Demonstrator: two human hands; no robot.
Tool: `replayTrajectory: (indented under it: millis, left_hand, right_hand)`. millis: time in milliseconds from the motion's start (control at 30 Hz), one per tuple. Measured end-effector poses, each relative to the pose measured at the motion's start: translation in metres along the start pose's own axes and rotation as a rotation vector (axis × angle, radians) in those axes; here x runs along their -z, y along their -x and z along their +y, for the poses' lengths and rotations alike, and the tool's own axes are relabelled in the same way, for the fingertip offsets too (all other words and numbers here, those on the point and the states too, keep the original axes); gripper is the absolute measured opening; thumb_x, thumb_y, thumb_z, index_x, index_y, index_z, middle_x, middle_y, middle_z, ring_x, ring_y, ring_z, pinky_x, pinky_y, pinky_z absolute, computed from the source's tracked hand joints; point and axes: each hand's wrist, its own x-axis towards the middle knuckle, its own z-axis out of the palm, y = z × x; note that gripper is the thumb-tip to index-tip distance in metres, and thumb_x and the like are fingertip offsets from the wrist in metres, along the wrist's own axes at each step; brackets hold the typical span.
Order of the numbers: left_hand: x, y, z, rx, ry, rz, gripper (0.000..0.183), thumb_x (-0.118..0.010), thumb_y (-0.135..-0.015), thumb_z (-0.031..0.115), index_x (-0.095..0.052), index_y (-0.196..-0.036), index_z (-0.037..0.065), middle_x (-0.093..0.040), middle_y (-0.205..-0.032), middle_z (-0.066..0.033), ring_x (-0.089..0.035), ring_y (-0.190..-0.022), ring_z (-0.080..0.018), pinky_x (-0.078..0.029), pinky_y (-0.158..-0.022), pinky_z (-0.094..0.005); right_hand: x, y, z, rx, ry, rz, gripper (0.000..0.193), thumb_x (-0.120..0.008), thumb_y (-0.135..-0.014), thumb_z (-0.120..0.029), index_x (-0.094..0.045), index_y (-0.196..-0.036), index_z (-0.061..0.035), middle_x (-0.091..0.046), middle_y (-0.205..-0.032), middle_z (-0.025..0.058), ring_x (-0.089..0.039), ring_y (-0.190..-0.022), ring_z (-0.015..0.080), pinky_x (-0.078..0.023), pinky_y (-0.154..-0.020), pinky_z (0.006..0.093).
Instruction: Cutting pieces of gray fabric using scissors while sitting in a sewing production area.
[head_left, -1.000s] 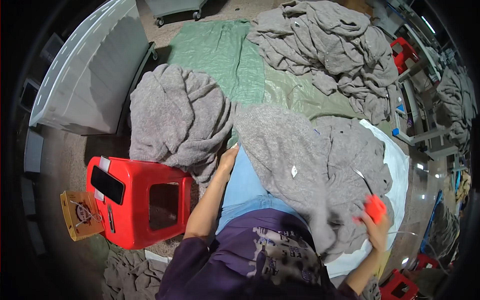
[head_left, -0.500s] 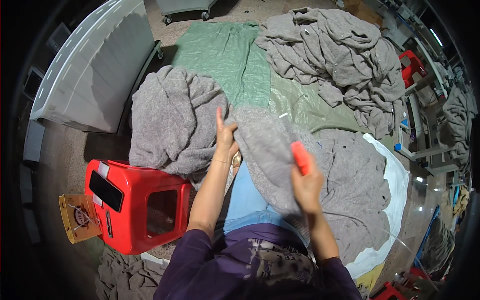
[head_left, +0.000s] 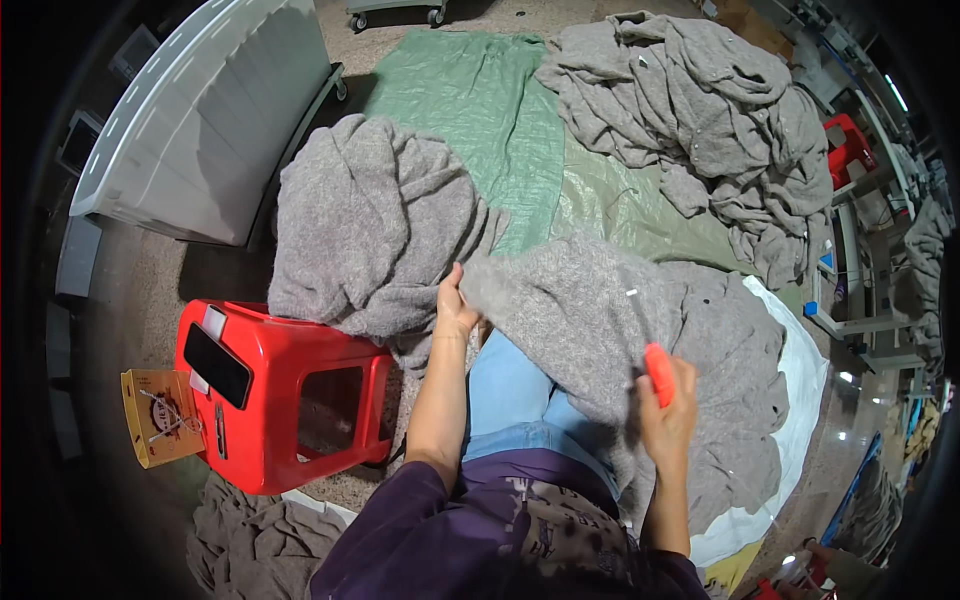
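Observation:
A fuzzy grey knit garment (head_left: 565, 300) stretches across my lap and to the right, with a small white tag on it. Its left end is pinched in my left hand (head_left: 457, 308), thumb up. My right hand (head_left: 667, 420) is closed around a small bright red-orange object (head_left: 660, 374), perhaps a handle; the rest of it is hidden by the fingers. That hand is over the garment's right part, and whether it touches the cloth I cannot tell. Just left of my left hand rises a heaped bundle of similar grey knitwear (head_left: 370, 230).
A red plastic stool (head_left: 290, 350) at left carries a black phone (head_left: 217, 364); a yellow paper bag (head_left: 160, 420) hangs beside it. Behind stands a white wheeled bin (head_left: 215, 120). Green sheeting (head_left: 470, 110) covers the floor ahead, with a large grey knit pile (head_left: 700, 110) at far right.
My right hand has moved right and toward me with the red-orange object. The garment now lies spread wider, and my left hand's raised finger has folded down onto it.

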Motion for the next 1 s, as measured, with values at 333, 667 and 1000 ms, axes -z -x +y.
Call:
replayTrajectory:
  millis: [333,667,1000]
  left_hand:
    - [-0.026,0.030,0.022,0.005,-0.095,-0.327,0.031,-0.054,-0.092,0.021,-0.054,-0.114,-0.001,-0.060,-0.114,-0.0150,-0.057,-0.108,-0.0282,-0.044,-0.097,-0.0442]
    - [-0.041,0.087,0.020,0.046,-0.120,-0.444,0.028,-0.049,-0.095,0.027,-0.054,-0.112,0.005,-0.064,-0.100,-0.0119,-0.062,-0.075,-0.0193,-0.046,-0.056,-0.0256]
    - [-0.007,0.085,-0.034,-0.014,-0.489,0.135,0.028,-0.056,-0.089,0.038,-0.059,-0.093,0.010,-0.063,-0.100,-0.0041,-0.056,-0.083,-0.0148,-0.043,-0.078,-0.0278]
  right_hand:
    - [-0.044,0.004,-0.054,0.182,0.093,-0.344,0.018,-0.065,-0.082,-0.021,-0.056,-0.085,-0.0056,-0.063,-0.077,0.0106,-0.062,-0.063,0.0321,-0.048,-0.054,0.0386]
    - [-0.008,0.016,-0.053,0.052,0.045,-0.451,0.020,-0.064,-0.084,-0.028,-0.056,-0.086,-0.0091,-0.059,-0.066,0.0123,-0.061,-0.061,0.0335,-0.047,-0.053,0.0401]
    - [0.013,0.027,-0.033,-0.054,0.065,-0.381,0.021,-0.062,-0.086,-0.028,-0.058,-0.091,-0.0089,-0.061,-0.068,0.0134,-0.061,-0.065,0.0355,-0.047,-0.055,0.0403]
